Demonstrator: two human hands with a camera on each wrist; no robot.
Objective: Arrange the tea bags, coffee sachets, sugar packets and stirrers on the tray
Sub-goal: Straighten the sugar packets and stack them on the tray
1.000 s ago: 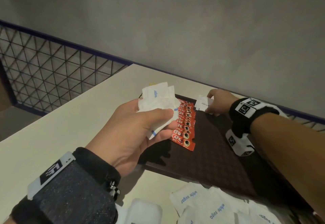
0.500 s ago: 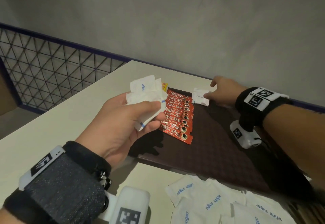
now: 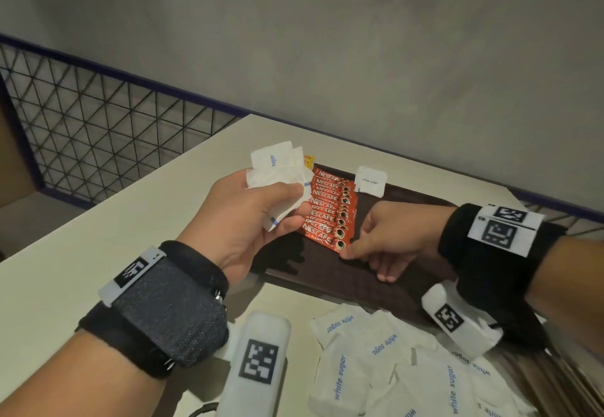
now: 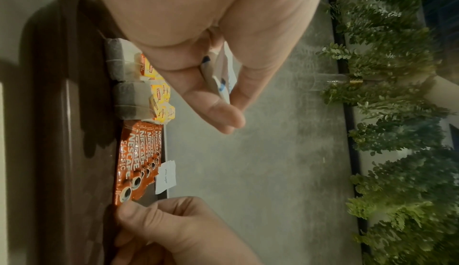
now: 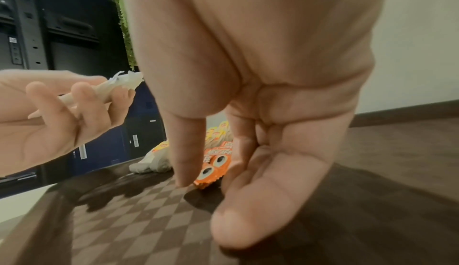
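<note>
Since sugar packets [image 3: 277, 184] are light, thin, crinkly paper, likely slippery when stacked: pinch flat faces, near middle. Left hand [image 3: 248, 217] grips bunch above tray [image 3: 327, 272], thumb over top. One sugar packet [image 3: 371, 181] lies on far tray, beside coffee sachets [image 3: 330, 214]. Right hand [image 3: 389, 240] holds nothing, fingers loosely extended, fingertip [image 5: 183, 181] at nearest sachet's end. Tea bags [image 4: 129, 76] beyond sachets.

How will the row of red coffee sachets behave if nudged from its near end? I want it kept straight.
The coffee sachets overlap loosely, so a nudge probably fans them apart. They look thin and light, likely sliding easily on the tray. The right hand fingertip already touches the nearest corner.
</note>
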